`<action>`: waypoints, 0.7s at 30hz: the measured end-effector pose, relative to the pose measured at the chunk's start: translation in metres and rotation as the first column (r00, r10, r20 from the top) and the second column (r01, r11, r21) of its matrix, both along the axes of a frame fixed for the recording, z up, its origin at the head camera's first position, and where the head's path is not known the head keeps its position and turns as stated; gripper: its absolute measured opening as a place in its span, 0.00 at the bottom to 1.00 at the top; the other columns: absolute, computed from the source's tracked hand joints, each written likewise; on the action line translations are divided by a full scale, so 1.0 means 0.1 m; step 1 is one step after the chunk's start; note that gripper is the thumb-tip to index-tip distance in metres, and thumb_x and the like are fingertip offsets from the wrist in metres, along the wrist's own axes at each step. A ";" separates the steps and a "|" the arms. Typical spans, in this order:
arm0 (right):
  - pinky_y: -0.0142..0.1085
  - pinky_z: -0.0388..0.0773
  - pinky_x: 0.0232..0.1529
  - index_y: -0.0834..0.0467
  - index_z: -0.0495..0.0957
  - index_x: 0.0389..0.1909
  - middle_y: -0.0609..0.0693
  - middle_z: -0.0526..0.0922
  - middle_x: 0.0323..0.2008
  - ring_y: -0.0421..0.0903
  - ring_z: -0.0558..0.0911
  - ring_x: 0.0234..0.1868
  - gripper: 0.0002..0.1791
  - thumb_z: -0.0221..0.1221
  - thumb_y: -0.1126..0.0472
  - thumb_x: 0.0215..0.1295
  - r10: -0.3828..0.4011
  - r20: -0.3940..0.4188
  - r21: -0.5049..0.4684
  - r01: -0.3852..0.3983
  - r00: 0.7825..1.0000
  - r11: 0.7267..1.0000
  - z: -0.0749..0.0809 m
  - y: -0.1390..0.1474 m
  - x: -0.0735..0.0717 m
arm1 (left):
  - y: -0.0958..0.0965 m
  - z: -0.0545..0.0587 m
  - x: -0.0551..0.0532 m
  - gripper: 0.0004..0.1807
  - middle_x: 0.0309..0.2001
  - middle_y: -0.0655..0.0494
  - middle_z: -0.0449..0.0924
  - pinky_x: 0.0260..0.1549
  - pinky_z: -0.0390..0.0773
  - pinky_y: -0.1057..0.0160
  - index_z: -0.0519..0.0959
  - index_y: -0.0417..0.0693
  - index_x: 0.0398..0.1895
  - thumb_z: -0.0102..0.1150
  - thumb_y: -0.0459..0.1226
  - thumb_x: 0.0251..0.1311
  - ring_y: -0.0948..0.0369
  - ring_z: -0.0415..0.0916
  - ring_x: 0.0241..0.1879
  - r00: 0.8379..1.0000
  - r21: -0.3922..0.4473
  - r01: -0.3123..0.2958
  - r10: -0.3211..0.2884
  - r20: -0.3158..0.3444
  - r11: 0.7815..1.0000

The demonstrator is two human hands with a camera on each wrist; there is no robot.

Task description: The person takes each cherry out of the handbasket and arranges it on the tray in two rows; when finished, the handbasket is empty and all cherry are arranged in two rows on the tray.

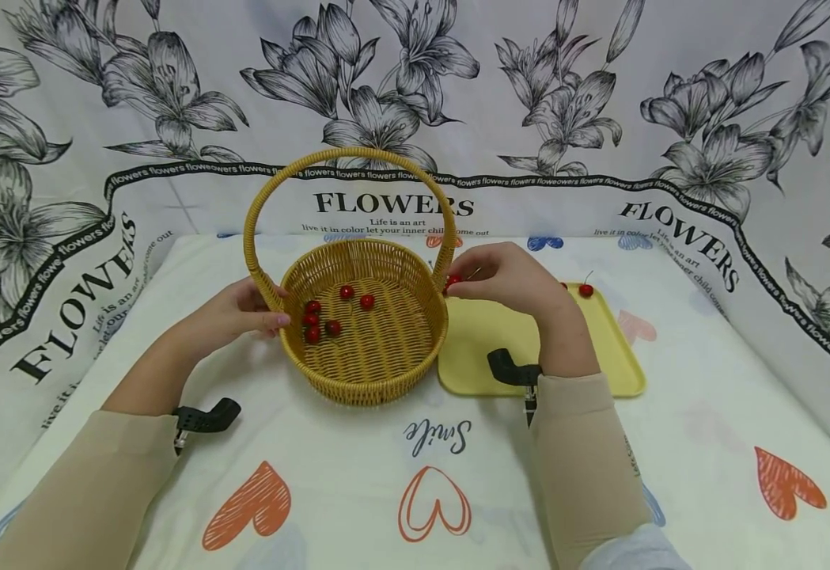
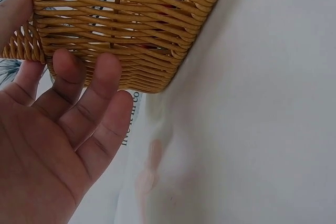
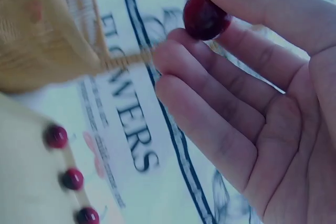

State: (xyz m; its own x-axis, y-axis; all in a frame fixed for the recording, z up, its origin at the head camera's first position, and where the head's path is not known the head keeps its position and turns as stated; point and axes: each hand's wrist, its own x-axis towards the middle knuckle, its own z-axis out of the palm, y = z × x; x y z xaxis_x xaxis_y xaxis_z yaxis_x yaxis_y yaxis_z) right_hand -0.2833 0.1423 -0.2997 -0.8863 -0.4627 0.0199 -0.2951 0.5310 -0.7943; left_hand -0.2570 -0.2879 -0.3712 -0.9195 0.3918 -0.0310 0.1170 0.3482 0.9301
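Observation:
A tan wicker basket (image 1: 368, 389) with a tall arched handle stands in the middle of the table. My left hand (image 1: 224, 318) grips its left side at the foot of the handle, thumb by the rim and fingers along the outer wall (image 2: 126, 24). Several red cherries (image 1: 346, 292) lie on the basket's floor, mostly toward the left. Between thumb and fingertips, my right hand (image 1: 505, 277) pinches one dark red cherry (image 3: 203, 17) with a stem. That hand is just outside the basket's right rim, over the far part of the yellow tray (image 1: 482, 340).
More cherries (image 3: 72, 179) lie along the tray's far edge, partly hidden by the right hand in the head view; one cherry (image 1: 585, 290) shows at its far right corner. A white cloth (image 1: 343, 483) with printed hearts covers the table. Behind it hangs a flower-printed backdrop (image 1: 564, 206).

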 end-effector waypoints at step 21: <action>0.43 0.84 0.43 0.59 0.81 0.45 0.55 0.85 0.39 0.51 0.84 0.36 0.12 0.68 0.57 0.68 -0.126 0.123 0.145 0.108 0.984 0.984 -0.63 0.01 -0.36 | 0.01 0.00 -0.01 0.22 0.40 0.50 0.81 0.38 0.82 0.57 0.67 0.33 0.59 0.64 0.31 0.68 0.53 0.78 0.36 1.000 0.015 0.004 -0.004 -0.001 1.000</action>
